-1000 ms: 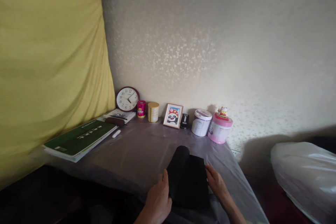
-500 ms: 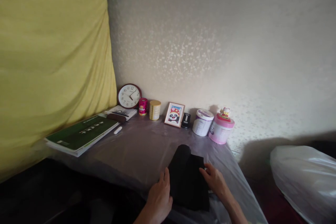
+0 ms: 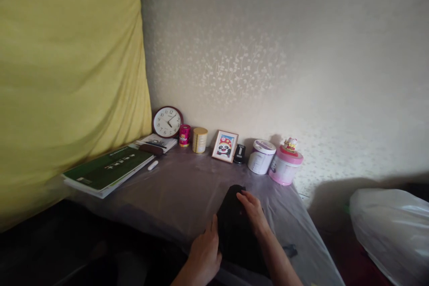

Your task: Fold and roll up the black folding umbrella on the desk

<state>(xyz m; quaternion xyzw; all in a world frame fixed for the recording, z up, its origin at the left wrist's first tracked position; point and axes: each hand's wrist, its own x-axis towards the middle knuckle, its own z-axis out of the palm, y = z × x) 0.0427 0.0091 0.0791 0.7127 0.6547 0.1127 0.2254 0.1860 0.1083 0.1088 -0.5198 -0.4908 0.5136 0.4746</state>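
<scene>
A folded piece of black cloth (image 3: pixel 231 228) lies on the table near its front edge. Along the cloth's left side, my left hand (image 3: pixel 205 250) has its fingers closed on the edge, thumb side toward me. My right hand (image 3: pixel 253 212) reaches over the cloth and pinches its far right edge between thumb and fingers. My right forearm covers much of the cloth's right part. Just right of that forearm, a small dark piece (image 3: pixel 290 250) shows on the table; whether it belongs to the cloth I cannot tell.
A grey plastic cover lies over the table (image 3: pixel 174 196). Along the wall stand a clock (image 3: pixel 168 122), a pink can (image 3: pixel 184 136), a yellow can (image 3: pixel 200 140), a panda picture (image 3: pixel 225 146), a black stapler-like object (image 3: pixel 239 154) and two tubs (image 3: pixel 261 157). A green book (image 3: pixel 109 167) lies left.
My right hand has moved from the cloth's right side up and left to its far edge, folding the right flap over. The left hand keeps its place. The view has shifted slightly.
</scene>
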